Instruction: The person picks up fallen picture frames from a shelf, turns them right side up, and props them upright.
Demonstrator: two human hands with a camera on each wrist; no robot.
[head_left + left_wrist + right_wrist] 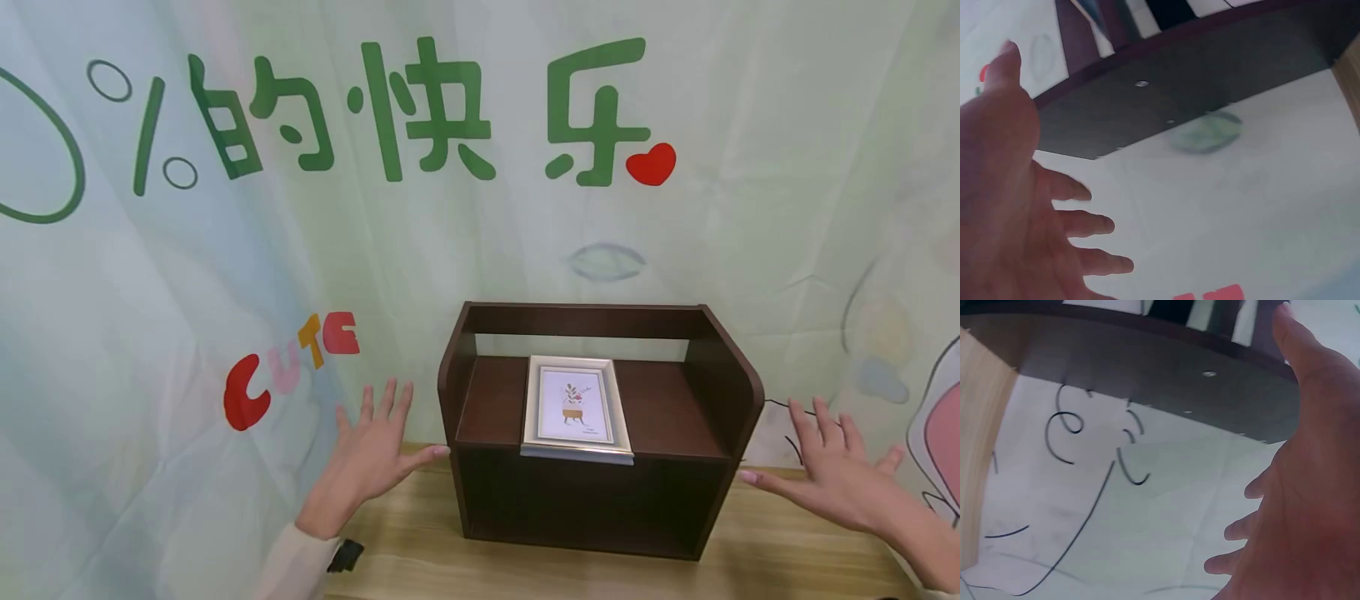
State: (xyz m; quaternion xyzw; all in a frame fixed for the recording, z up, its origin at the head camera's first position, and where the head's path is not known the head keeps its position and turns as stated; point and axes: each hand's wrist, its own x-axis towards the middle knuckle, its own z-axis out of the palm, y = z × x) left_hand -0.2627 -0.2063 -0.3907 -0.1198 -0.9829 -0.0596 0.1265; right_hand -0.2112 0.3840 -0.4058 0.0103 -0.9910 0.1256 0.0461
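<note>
A dark brown two-tier desktop shelf (585, 504) stands upright on the wooden table. On its upper board lies a picture frame (531, 400) with a silver-gold border, its front edge jutting past the board. My left hand (375, 454) is beside the shelf's left side, fingers spread and straight, thumb tip right by the side panel. To the right of the shelf, my right hand (843, 479) is spread likewise, its thumb pointing at the right panel. Both wrist views show the palms facing the shelf's side panels (1197, 81), with nothing held.
A pale printed cloth (750, 167) with green characters and a red heart hangs behind and to the left. The light wood tabletop (420, 554) runs under and in front of the shelf. A small black item (345, 556) is at the left sleeve.
</note>
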